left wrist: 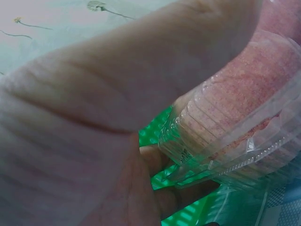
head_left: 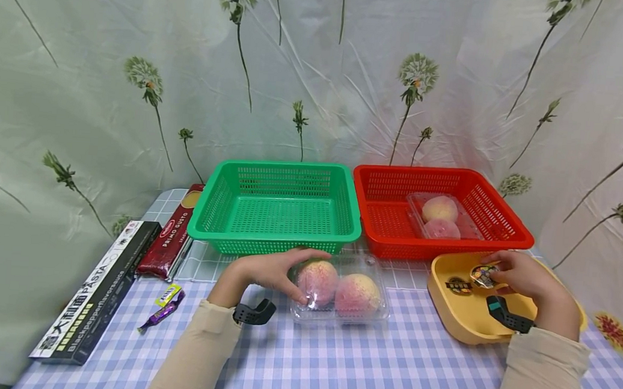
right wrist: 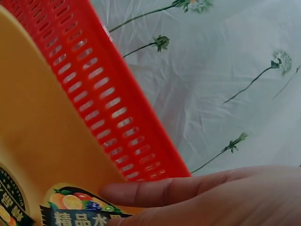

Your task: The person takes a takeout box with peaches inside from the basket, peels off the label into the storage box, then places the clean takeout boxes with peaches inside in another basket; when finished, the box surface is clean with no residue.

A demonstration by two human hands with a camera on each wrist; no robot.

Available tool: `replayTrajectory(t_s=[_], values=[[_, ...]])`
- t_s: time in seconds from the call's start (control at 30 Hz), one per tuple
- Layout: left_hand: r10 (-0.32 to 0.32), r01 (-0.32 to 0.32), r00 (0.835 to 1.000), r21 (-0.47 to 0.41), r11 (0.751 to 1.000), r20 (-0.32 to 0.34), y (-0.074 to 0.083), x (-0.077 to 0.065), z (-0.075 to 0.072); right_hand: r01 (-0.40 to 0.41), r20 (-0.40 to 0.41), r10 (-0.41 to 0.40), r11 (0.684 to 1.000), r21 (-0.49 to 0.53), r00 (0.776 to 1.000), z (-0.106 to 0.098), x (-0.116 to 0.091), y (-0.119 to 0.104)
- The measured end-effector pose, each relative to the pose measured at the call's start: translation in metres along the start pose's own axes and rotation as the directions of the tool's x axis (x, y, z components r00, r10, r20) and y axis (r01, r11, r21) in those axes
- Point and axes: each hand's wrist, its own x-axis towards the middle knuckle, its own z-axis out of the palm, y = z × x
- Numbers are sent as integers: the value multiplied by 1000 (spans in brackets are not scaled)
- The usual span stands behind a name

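My left hand [head_left: 271, 273] grips the left end of a clear plastic box [head_left: 303, 313], its thumb at the near side and fingers at the far side. Two pink-and-yellow peaches [head_left: 357, 295] sit inside the box. In the left wrist view the thumb crosses the picture, and other fingers reach beneath the box's edge [left wrist: 225, 167]. Over the yellow tub [head_left: 464, 335], my right hand [head_left: 525, 279] pinches a dark fruit-printed label [head_left: 482, 276]. A second dark label [head_left: 458, 285] lies in the tub. The right wrist view shows fingertips at the held label's [right wrist: 70, 205] edge.
Behind stand a green basket [head_left: 273, 240] and a red basket [head_left: 443, 247], the red one holding another clear box [head_left: 464, 220] of two peaches. To the left lie a black pasta box [head_left: 101, 291], a red pasta packet [head_left: 170, 239], a yellow packet [head_left: 167, 295] and a purple-wrapped candy [head_left: 162, 312].
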Motion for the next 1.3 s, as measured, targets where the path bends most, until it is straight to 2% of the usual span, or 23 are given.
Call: replayTrajectory(t_s=[0.13, 0.33, 0.6, 0.83, 0.93, 1.07, 1.17, 1.3], values=[[-5, 5, 1000, -3, 1000, 0, -1, 0, 0, -8, -11, 8, 1000, -5, 1000, 1, 2, 6], [-5, 5, 1000, 6, 1000, 1, -2, 1, 0, -30, 24, 30, 1000, -2, 999, 1, 4, 15], [-1, 1, 1000, 0, 1000, -3, -2, 1, 0, -4, -22, 0, 985, -171, 1000, -1, 4, 18], [1, 0, 1000, 26, 1000, -26, 1, 1, 1, 53, -89, -81, 957, -285, 993, -4, -2, 9], [9, -7, 998, 34, 999, -62, 4, 1, 1, 31, -89, -56, 964, -264, 994, -7, -6, 1], [11, -8, 994, 33, 999, -110, 4, 2, 0, 2, -124, -26, 983, -185, 992, -8, -8, -8], [-13, 17, 991, 27, 999, -136, 3, 2, 1, -3, -235, -39, 984, -177, 971, -9, -9, -12], [-31, 27, 989, -27, 999, -147, 1, 5, 3, -33, -409, -44, 983, -180, 912, -7, -10, -11]])
